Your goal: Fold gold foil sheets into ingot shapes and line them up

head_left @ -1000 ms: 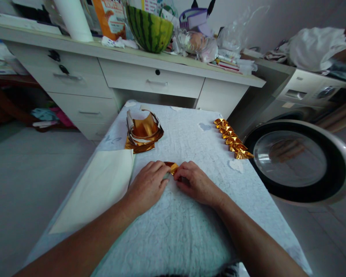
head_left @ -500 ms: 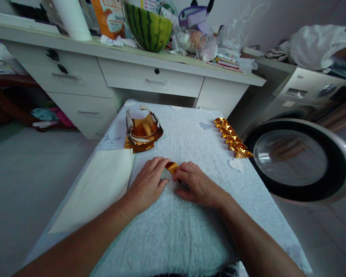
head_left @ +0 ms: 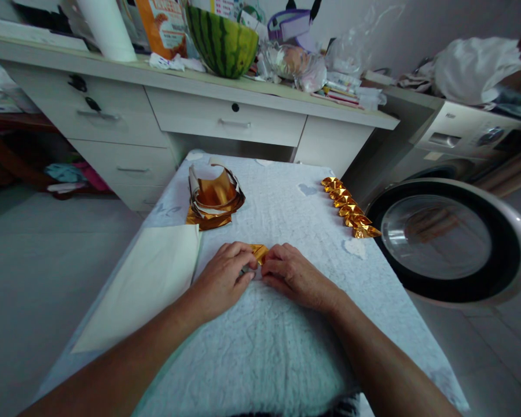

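One gold foil piece sits mid-frame between the left hand — half-curled, grip unclear — and the right hand, pinching its edge.

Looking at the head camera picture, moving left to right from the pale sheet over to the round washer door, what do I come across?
Pale sheet, left hand, gold foil piece, right hand, row of folded gold pieces, round washer door.

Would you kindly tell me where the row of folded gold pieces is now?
In the head view, the row of folded gold pieces lies along the right edge of the table, beside the open washing machine door.
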Motion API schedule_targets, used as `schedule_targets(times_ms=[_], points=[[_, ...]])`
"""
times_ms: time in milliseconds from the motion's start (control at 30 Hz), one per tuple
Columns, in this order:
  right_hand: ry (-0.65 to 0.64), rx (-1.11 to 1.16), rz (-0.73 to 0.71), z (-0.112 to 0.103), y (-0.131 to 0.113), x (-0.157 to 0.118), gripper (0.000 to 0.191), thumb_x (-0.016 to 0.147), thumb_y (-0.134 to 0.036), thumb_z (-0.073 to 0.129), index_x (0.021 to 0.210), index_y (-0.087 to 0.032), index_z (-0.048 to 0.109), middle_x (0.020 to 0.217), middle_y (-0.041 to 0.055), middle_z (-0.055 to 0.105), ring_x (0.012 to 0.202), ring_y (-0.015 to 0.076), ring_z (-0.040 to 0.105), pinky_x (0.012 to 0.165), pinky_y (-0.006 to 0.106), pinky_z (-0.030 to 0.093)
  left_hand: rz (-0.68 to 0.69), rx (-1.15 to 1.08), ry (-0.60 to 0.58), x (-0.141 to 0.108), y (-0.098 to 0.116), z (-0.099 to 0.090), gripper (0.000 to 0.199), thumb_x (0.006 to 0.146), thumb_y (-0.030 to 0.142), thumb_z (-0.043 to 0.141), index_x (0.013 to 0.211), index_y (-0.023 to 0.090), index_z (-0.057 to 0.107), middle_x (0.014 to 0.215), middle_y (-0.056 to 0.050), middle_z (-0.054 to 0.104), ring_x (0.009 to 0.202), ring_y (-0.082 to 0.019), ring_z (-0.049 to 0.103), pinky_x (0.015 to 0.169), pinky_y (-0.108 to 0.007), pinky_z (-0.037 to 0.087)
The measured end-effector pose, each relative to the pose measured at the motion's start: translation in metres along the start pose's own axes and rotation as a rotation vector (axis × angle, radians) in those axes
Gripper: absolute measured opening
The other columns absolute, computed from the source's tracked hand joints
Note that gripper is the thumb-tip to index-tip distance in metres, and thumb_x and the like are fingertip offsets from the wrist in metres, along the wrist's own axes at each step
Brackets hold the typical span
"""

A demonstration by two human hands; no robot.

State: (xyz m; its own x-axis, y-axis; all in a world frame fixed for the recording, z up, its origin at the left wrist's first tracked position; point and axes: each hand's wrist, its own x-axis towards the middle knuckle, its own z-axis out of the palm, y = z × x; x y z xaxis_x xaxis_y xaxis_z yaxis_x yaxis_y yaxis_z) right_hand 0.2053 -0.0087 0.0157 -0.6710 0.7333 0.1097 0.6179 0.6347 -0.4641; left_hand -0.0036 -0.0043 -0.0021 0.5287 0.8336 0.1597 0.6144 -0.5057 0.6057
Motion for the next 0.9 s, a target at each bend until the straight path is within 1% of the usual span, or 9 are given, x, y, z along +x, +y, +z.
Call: schedule_targets(times_ms=[100, 200, 267, 300, 400, 467, 633, 733, 900], points=[[0.000, 0.009, 0.028, 0.0017, 0.0000, 0.0019, 0.014, 0.095, -0.021, 0.053, 0.091, -0.018, 0.066, 0.095, 0.0063, 0.058, 0.090, 0.0182, 0.050, 0.082, 0.032, 0.038, -0.032, -0.055, -0.035, -0.0020, 0.0032, -0.0032, 0.007, 0.080, 0.019, 0.061, 0.087, 0.022, 0.060, 0.115, -0.005, 0.056, 0.115, -0.025, 0.050, 0.100, -0.045, 0.043], [-0.003, 0.019, 0.041, 0.0029, 0.0003, 0.0026, 0.013, 0.093, -0.019, 0.053, 0.092, -0.018, 0.065, 0.094, 0.0061, 0.057, 0.089, 0.0183, 0.049, 0.081, 0.032, 0.038, -0.052, -0.070, -0.057, -0.0036, 0.0042, -0.0027, 0.019, 0.070, 0.018, 0.069, 0.086, 0.023, 0.060, 0.120, -0.004, 0.053, 0.118, -0.027, 0.047, 0.102, -0.045, 0.041], [-0.006, 0.029, 0.032, 0.0031, 0.0003, 0.0019, 0.008, 0.089, -0.017, 0.057, 0.092, -0.019, 0.064, 0.094, 0.0053, 0.056, 0.089, 0.0184, 0.048, 0.083, 0.033, 0.037, -0.061, -0.065, -0.064, -0.0040, 0.0032, -0.0007, 0.023, 0.066, 0.015, 0.070, 0.085, 0.023, 0.060, 0.120, -0.004, 0.052, 0.118, -0.027, 0.046, 0.102, -0.045, 0.041], [-0.010, 0.033, 0.029, 0.0029, 0.0001, 0.0012, 0.008, 0.085, -0.016, 0.061, 0.092, -0.019, 0.063, 0.094, 0.0048, 0.055, 0.089, 0.0187, 0.047, 0.084, 0.033, 0.037, -0.063, -0.066, -0.064, -0.0039, 0.0022, 0.0003, 0.024, 0.066, 0.014, 0.070, 0.085, 0.023, 0.060, 0.120, -0.003, 0.051, 0.118, -0.026, 0.046, 0.103, -0.045, 0.041], [-0.033, 0.031, 0.035, 0.0019, -0.0017, -0.0004, 0.019, 0.074, -0.019, 0.070, 0.091, -0.019, 0.060, 0.095, 0.0042, 0.053, 0.091, 0.0200, 0.046, 0.086, 0.035, 0.037, -0.056, -0.073, -0.053, -0.0028, -0.0014, 0.0028, 0.022, 0.069, 0.013, 0.068, 0.086, 0.023, 0.061, 0.120, -0.003, 0.051, 0.118, -0.025, 0.046, 0.103, -0.044, 0.040], [-0.043, 0.027, 0.053, 0.0010, -0.0033, -0.0007, 0.023, 0.073, -0.020, 0.071, 0.093, -0.020, 0.060, 0.097, 0.0046, 0.052, 0.092, 0.0205, 0.045, 0.086, 0.036, 0.037, -0.046, -0.065, -0.043, -0.0019, -0.0035, 0.0037, 0.018, 0.073, 0.014, 0.067, 0.087, 0.023, 0.062, 0.119, -0.003, 0.052, 0.117, -0.025, 0.047, 0.102, -0.044, 0.040], [-0.043, 0.029, 0.064, 0.0009, -0.0046, -0.0001, 0.025, 0.074, -0.017, 0.068, 0.098, -0.020, 0.061, 0.101, 0.0055, 0.053, 0.094, 0.0208, 0.045, 0.088, 0.037, 0.037, -0.018, -0.023, -0.022, -0.0010, -0.0047, 0.0040, 0.011, 0.079, 0.017, 0.063, 0.089, 0.024, 0.064, 0.115, -0.003, 0.054, 0.114, -0.024, 0.049, 0.101, -0.044, 0.041], [-0.039, 0.012, 0.059, 0.0024, -0.0038, -0.0002, 0.027, 0.073, -0.016, 0.068, 0.098, -0.021, 0.061, 0.102, 0.0055, 0.054, 0.095, 0.0212, 0.046, 0.087, 0.037, 0.038, -0.020, -0.018, -0.031, -0.0014, -0.0031, 0.0028, 0.015, 0.078, 0.014, 0.061, 0.090, 0.023, 0.064, 0.115, -0.004, 0.054, 0.113, -0.023, 0.049, 0.102, -0.043, 0.042], [-0.032, -0.020, 0.053, 0.0034, -0.0049, 0.0002, 0.028, 0.074, -0.015, 0.069, 0.100, -0.021, 0.061, 0.104, 0.0056, 0.057, 0.097, 0.0212, 0.048, 0.088, 0.036, 0.039, -0.023, -0.011, -0.047, -0.0008, -0.0010, 0.0011, 0.026, 0.070, 0.012, 0.063, 0.094, 0.023, 0.064, 0.117, -0.004, 0.053, 0.114, -0.024, 0.048, 0.103, -0.042, 0.042]])
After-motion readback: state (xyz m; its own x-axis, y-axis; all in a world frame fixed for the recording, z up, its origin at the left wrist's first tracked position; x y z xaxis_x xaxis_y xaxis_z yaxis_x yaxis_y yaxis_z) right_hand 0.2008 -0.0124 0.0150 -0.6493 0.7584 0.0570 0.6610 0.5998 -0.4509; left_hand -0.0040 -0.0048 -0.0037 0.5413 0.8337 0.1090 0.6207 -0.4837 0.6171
